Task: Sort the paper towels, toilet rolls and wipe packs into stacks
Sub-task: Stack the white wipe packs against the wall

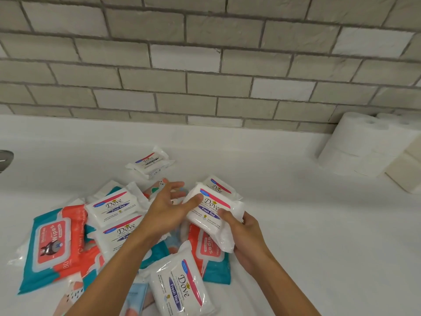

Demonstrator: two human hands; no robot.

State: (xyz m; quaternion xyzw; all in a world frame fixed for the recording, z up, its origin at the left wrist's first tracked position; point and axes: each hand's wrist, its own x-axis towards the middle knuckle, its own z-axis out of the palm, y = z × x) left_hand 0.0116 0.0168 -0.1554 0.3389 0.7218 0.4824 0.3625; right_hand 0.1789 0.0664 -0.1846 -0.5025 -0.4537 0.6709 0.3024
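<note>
A white Dove wipe pack (210, 209) is lifted over the pile, and my right hand (245, 233) grips its right end with curled fingers. My left hand (169, 205) reaches in from the left, fingers spread and thumb touching the pack's left edge. Several more white Dove packs lie loose on the counter: one far back (150, 161), one behind the held pack (218, 187), two at the left (111, 207) and one near me (181, 290). Teal and red wipe packs (53, 245) lie mixed among them. White toilet rolls (362, 142) stand stacked at the right against the wall.
The white counter (319, 224) runs to a grey brick wall (205, 65) at the back. A cream paper towel pack (407, 172) sits by the toilet rolls at the right edge. A grey metal object (4, 158) shows at the far left.
</note>
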